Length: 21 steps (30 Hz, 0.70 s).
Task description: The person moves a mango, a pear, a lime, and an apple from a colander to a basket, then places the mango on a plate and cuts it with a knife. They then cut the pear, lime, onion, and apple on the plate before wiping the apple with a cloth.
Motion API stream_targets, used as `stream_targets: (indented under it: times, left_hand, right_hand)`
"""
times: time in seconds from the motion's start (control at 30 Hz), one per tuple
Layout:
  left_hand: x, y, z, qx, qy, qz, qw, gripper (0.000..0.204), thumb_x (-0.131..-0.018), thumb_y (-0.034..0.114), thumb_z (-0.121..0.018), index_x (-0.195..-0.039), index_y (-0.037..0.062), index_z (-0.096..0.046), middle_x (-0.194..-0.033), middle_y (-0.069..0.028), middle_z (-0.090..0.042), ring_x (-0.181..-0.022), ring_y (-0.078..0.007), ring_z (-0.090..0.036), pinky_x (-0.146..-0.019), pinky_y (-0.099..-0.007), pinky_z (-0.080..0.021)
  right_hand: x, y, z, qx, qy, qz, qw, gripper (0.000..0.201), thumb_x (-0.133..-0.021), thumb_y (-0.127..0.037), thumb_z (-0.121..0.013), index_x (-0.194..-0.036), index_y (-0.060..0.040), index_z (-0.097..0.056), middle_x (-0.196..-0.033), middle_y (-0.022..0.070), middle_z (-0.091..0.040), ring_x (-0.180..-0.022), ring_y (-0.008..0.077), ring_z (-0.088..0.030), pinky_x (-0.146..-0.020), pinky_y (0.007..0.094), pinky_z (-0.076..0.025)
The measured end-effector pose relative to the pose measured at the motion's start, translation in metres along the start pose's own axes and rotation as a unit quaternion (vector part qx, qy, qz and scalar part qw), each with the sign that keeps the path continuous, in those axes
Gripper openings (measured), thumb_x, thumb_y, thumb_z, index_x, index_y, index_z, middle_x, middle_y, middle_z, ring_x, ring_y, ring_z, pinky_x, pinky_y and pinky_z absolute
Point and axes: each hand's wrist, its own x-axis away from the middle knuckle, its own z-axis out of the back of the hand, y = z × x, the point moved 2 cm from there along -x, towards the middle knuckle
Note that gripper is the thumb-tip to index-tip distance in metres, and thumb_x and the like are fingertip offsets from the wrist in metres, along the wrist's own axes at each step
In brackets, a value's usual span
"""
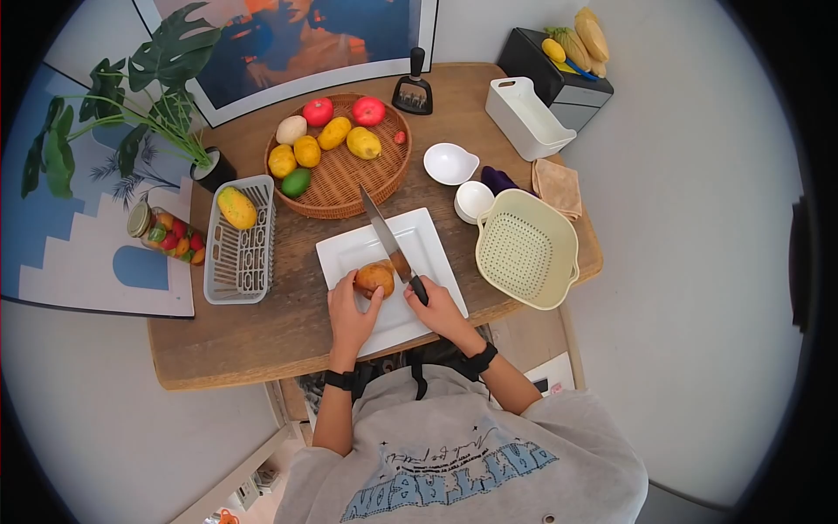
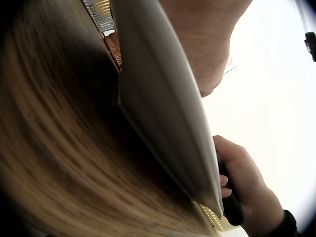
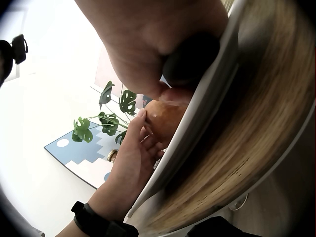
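A brown, round potato-like item [image 1: 374, 279] lies on the square white plate [image 1: 408, 328]. My left hand [image 1: 353, 313] grips it from the left, thumb at its near side; the right wrist view shows the left fingers round the brown item [image 3: 165, 118]. My right hand [image 1: 439, 309] holds the black handle of a knife [image 1: 381, 229], its blade slanting up and left over the plate, just right of the brown item. In the left wrist view the right hand [image 2: 247, 182] is curled round the black handle [image 2: 233, 207]. The blade's lower part is partly hard to make out.
A round wicker tray [image 1: 349, 185] with fruit stands behind the plate. A grey basket [image 1: 240, 288] with a yellow fruit is at left, beside a jar [image 1: 171, 237]. At right are a pale yellow colander [image 1: 521, 247], white bowls [image 1: 449, 163] and a white bin [image 1: 526, 118].
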Motion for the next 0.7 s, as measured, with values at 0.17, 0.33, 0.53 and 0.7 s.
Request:
stream_targets:
  times: [0.17,0.33,0.53,0.7]
  left_hand:
    - [-0.0002,0.0002,0.0003,-0.001,0.0,0.002,1.0,0.055,-0.088,0.031,-0.075,-0.126,-0.0045,-0.056,-0.114,-0.0213,-0.065,-0.106,-0.0365,-0.061,-0.095,-0.0436,-0.042]
    - [-0.0008,0.0017,0.0006,-0.002,-0.001,0.002,1.0,0.054,-0.088,0.031,-0.074,-0.126,-0.0044,-0.056,-0.114,-0.0213,-0.065,-0.105,-0.0366,-0.061,-0.094,-0.0436,-0.042]
    - [-0.0004,0.0005,-0.0007,-0.007,0.002,-0.001,1.0,0.054,-0.089,0.031,-0.074,-0.126,-0.0043,-0.056,-0.113,-0.0213,-0.065,-0.105,-0.0367,-0.061,-0.095,-0.0435,-0.042]
    - [-0.0004,0.0019,0.0,-0.009,-0.004,0.011,1.0,0.054,-0.089,0.031,-0.073,-0.126,-0.0048,-0.057,-0.114,-0.0218,-0.065,-0.106,-0.0368,-0.061,-0.095,-0.0438,-0.042]
  right_hand:
    - [0.0003,-0.001,0.0007,0.0,-0.005,-0.004,1.0,0.023,-0.096,-0.021,-0.063,-0.099,0.0017,-0.061,-0.073,0.0191,-0.065,-0.065,0.0307,-0.065,-0.062,0.0382,-0.05]
    - [0.0004,-0.0002,0.0003,-0.007,-0.001,-0.001,1.0,0.023,-0.096,-0.021,-0.063,-0.1,0.0019,-0.061,-0.075,0.0188,-0.066,-0.066,0.0306,-0.066,-0.063,0.0379,-0.051]
    - [0.0006,-0.0014,0.0012,-0.008,-0.003,-0.003,1.0,0.022,-0.096,-0.02,-0.062,-0.1,0.0018,-0.06,-0.076,0.019,-0.066,-0.067,0.0314,-0.066,-0.064,0.0383,-0.051]
    - [0.0009,-0.0014,0.0015,-0.016,-0.001,-0.002,1.0,0.021,-0.096,-0.019,-0.062,-0.1,0.0017,-0.06,-0.075,0.0187,-0.066,-0.066,0.0319,-0.066,-0.064,0.0382,-0.051]
